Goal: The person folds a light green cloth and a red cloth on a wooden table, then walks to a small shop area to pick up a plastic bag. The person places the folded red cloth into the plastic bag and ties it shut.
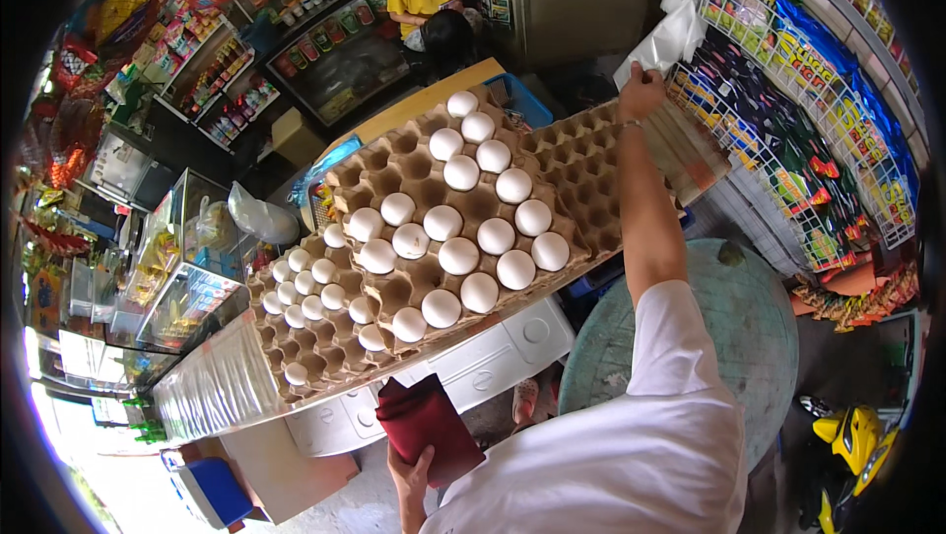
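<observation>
I'm watching the left hand [412, 480] gripping a dark red wallet [430, 429] low down, fingers wrapped around its bottom edge, just below the cardboard egg tray [394, 165] full of white eggs [459, 256]. The right hand [641, 93] is reaching way out, fingers pinched shut on a white plastic bag [667, 41] hanging by the wire snack rack [788, 140], past an empty egg tray [586, 174].

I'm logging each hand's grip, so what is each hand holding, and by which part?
The left hand holds a dark red wallet by its lower end. The right hand grips the bottom edge of a white plastic bag hanging above the egg trays.
</observation>
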### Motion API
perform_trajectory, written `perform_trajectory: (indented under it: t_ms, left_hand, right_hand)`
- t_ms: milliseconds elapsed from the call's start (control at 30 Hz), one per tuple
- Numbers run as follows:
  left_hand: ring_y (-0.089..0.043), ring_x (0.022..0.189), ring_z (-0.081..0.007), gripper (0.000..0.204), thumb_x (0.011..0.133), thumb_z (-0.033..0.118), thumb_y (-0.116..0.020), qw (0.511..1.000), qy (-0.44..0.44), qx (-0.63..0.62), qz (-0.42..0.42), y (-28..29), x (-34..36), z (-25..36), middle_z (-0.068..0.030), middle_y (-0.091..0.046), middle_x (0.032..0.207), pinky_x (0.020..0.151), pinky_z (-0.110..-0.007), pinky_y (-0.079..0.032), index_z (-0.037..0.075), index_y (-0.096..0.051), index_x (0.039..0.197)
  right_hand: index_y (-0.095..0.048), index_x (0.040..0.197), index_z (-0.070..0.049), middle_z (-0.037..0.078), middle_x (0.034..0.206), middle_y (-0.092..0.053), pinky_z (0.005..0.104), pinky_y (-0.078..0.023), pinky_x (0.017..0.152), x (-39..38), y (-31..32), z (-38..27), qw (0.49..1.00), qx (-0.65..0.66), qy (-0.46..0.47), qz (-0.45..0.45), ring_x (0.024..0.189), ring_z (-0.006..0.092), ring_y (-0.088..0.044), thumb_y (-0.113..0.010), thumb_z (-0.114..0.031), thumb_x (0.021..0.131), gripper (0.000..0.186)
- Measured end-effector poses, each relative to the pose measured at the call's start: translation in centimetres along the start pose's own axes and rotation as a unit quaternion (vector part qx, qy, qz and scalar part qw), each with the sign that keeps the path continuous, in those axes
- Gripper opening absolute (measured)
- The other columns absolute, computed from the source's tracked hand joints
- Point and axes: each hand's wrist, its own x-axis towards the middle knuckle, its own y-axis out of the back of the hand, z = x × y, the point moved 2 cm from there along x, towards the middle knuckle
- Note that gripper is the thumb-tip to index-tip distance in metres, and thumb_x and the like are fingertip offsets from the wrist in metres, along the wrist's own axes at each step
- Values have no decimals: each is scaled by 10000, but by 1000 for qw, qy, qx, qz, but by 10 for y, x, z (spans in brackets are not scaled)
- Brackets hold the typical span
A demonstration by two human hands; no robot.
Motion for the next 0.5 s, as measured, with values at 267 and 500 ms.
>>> perform_trajectory:
  t_ms: [267,500]
  left_hand:
    - [-609,1012,-216,604,734,155,-800,1000,-3,-2,6,-2,8,1,-125,-657,1109,908,-345,-475,-34,-551,1252]
    - [-608,980,-210,591,728,134,-788,1000,-21,0,-14,-9,12,14,-127,-653,1095,896,-336,-474,-39,-550,1240]
  right_hand:
    - [-569,900,10,160,870,-597,357,-469,748,11,53,15,988,-32,132,73,776,263,-566,-616,-29,881,63]
    - [-596,1112,33,44,891,-637,259,-495,743,20,57,31,978,169,-10,-125,797,123,-590,-720,-49,870,284]
